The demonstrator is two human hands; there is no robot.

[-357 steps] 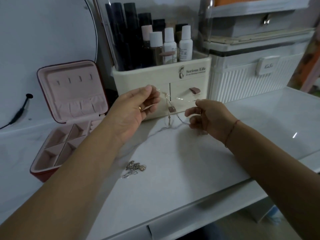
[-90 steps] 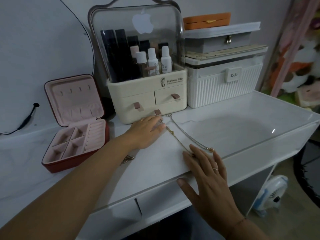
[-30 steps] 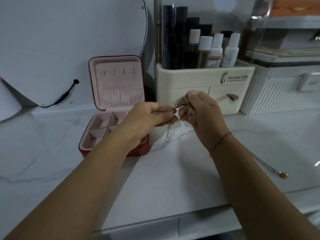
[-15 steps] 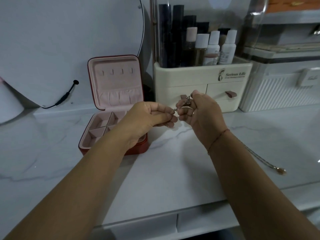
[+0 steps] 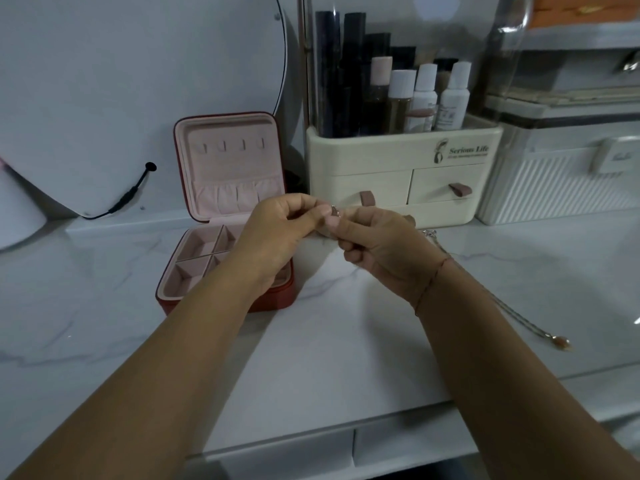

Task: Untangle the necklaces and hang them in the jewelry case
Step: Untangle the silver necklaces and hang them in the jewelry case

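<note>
Necklace (image 5: 335,211) between left hand (image 5: 277,233), right hand (image 5: 384,252) grips

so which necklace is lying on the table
The long chain with the pendant, stretched across the table to the right of the right hand. The other is a small bunch pinched between the left hand and the right hand.

The jewelry case (image 5: 227,299) is red outside and pink inside. The table (image 5: 329,358) is white marble with grey veins. The organizer (image 5: 398,161) is cream.
</note>
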